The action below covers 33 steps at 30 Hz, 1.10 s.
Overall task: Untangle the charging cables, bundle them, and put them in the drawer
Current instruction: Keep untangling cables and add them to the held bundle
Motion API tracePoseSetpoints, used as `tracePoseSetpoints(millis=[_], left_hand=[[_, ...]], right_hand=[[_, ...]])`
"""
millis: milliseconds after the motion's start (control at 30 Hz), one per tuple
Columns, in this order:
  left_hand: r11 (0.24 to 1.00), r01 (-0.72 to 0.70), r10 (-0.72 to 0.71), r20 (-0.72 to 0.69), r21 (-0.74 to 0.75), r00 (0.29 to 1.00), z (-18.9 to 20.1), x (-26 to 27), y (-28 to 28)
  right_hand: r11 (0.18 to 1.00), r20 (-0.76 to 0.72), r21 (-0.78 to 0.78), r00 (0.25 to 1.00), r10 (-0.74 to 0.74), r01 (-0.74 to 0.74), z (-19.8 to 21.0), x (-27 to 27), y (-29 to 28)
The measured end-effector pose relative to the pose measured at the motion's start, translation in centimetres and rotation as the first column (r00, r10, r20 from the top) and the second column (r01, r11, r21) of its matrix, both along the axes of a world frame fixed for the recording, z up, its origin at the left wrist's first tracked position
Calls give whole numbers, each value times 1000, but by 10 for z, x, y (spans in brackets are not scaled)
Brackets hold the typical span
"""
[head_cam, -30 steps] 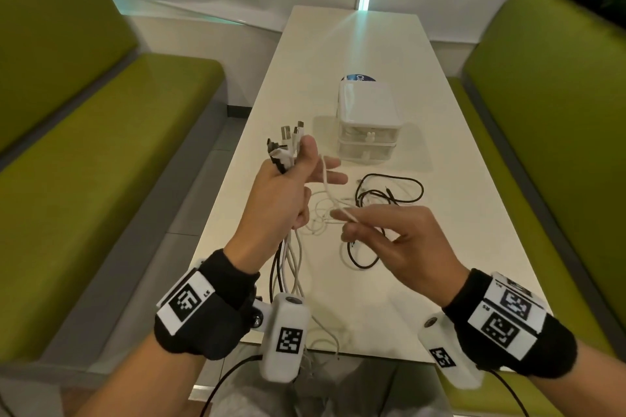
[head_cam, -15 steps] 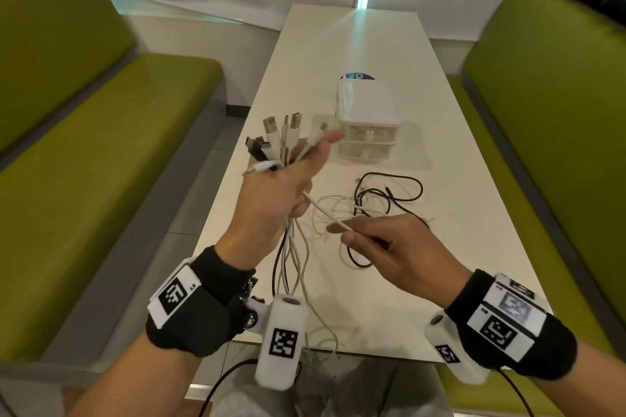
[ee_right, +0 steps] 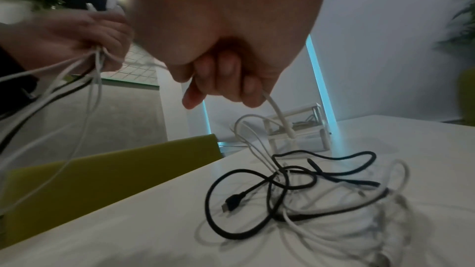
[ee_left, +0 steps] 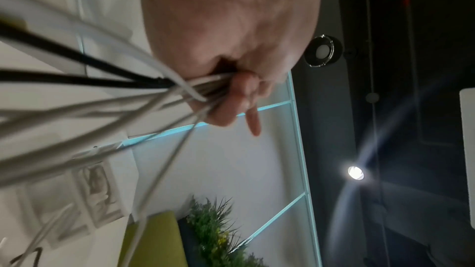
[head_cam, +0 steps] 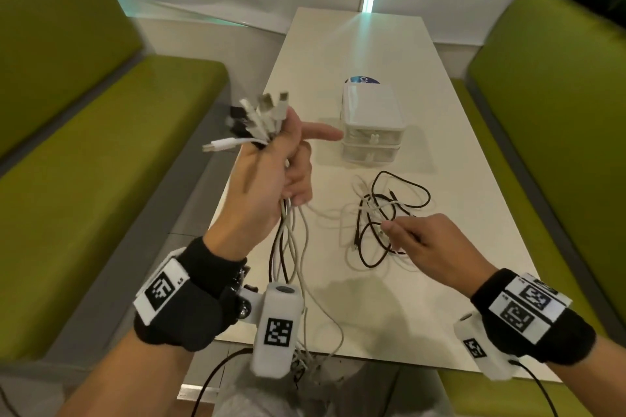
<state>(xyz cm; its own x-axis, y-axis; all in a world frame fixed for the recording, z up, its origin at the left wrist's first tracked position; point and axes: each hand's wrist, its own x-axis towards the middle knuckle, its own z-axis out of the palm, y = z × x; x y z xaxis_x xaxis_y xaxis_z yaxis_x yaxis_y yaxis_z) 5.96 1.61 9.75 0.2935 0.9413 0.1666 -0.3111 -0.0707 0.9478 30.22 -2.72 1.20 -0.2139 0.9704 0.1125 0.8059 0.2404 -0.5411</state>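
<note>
My left hand (head_cam: 271, 173) is raised above the table's left edge and grips a bunch of white and black charging cables (head_cam: 288, 247); their USB plugs (head_cam: 261, 115) fan out above the fist and the cords (ee_left: 102, 96) hang down past the wrist. Its index finger sticks out straight. My right hand (head_cam: 416, 240) hovers low over a tangle of black and white cables (head_cam: 386, 210) on the table and pinches a white cable (ee_right: 279, 115) that runs down into the tangle (ee_right: 295, 190). A small white two-drawer box (head_cam: 372, 125) stands behind the tangle, both drawers closed.
The white table (head_cam: 457, 281) is long and narrow, with green benches on the left (head_cam: 84, 179) and right (head_cam: 559, 145). A blue round sticker (head_cam: 360, 79) lies behind the drawer box. Some cords trail over the near table edge (head_cam: 315, 359) toward my lap.
My left hand has lifted the bunch higher and to the left. My right hand has moved right and down to the tangle, with a white cable pinched throughout.
</note>
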Motion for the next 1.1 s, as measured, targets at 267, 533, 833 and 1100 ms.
tracePoseSetpoints(millis=[267,533,833,1100], left_hand=[[974,185,-39,-716,127,697,-55,39,-15],[988,-115,83,-283,-100,955,-36,17,-3],[996,-78,64,-228,-51,972,-28,24,0],[968,175,-21,-633,182,774,-55,48,-9]], right_hand=[[968,118,217,988,103,-127,8,-24,-6],[981,53,175,996,70,-78,4,0,8],[983,14,170,998,-65,61,7,-3,47],[987,-4,-155,999,39,-39,20,-32,36]])
